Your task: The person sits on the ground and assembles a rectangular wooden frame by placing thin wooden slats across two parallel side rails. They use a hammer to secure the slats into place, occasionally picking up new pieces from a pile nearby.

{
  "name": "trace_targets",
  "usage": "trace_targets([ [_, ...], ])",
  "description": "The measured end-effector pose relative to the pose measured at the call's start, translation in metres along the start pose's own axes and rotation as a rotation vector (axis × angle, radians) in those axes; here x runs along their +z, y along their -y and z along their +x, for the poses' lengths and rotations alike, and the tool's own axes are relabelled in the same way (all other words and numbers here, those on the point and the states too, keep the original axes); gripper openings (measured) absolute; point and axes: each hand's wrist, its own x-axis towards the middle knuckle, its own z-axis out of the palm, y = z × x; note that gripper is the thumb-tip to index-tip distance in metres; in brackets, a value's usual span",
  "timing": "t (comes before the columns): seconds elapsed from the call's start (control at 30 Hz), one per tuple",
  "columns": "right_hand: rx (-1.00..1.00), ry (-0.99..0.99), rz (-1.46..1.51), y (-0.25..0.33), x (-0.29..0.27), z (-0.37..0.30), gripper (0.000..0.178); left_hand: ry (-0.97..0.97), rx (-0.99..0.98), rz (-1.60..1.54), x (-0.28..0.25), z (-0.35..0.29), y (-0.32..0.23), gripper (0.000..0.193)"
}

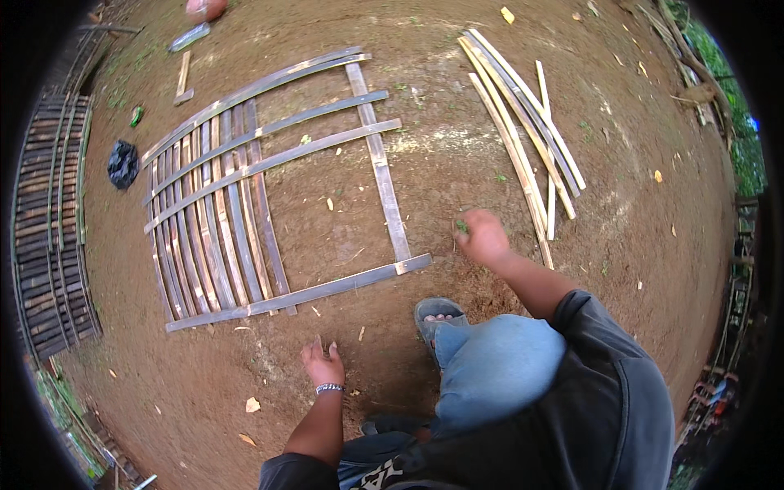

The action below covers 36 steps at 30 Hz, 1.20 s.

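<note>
The left hand (320, 362) is being held out over the soil (621, 327), fingers loosely spread, nothing visibly being gripped. The right hand (483, 237) is being held with fingers curled; a green bit (462, 226) is showing by the fingertips, but whether it's being pinched or just lying behind can't be told.

The frame (245, 172) is lying flat ahead of the left hand, its near rail (327, 287) not being touched. Close-set slats (273, 237) are filling its left half; one end slat (384, 175) is standing apart on the right. Beyond the right hand, loose slats (535, 151) are lying in a narrow fan.

Everything's looking like split bamboo, so single slats should be light, springy and maybe splintery: best being held mid-length, flat faces, not edges. The frame would probably be twisting if lifted by one corner; two opposite rails are the safer hold.

Farther out, a black bag (123, 164) and a bottle (189, 37) are sitting past the frame.
</note>
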Motion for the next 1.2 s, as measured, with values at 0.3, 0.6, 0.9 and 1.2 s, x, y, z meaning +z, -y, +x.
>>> trace_targets([
  [0.3,0.844,0.022,-0.155,-0.133,-0.035,-0.04,0.034,0.153,0.186,0.071,-0.036,0.034,-0.024,0.039],
  [0.6,0.966,0.012,-0.127,-0.146,-0.023,-0.039,0.025,0.293,0.218,-0.058,-0.046,0.045,-0.07,0.038],
  [0.9,0.909,-0.012,-0.19,-0.134,-0.023,-0.055,0.03,0.339,0.346,-0.072,-0.045,0.041,-0.087,0.036],
  [1.2,0.94,-0.148,0.076,-0.11,-0.031,-0.075,0.04,0.348,0.363,-0.078,-0.063,0.051,-0.104,0.035],
])
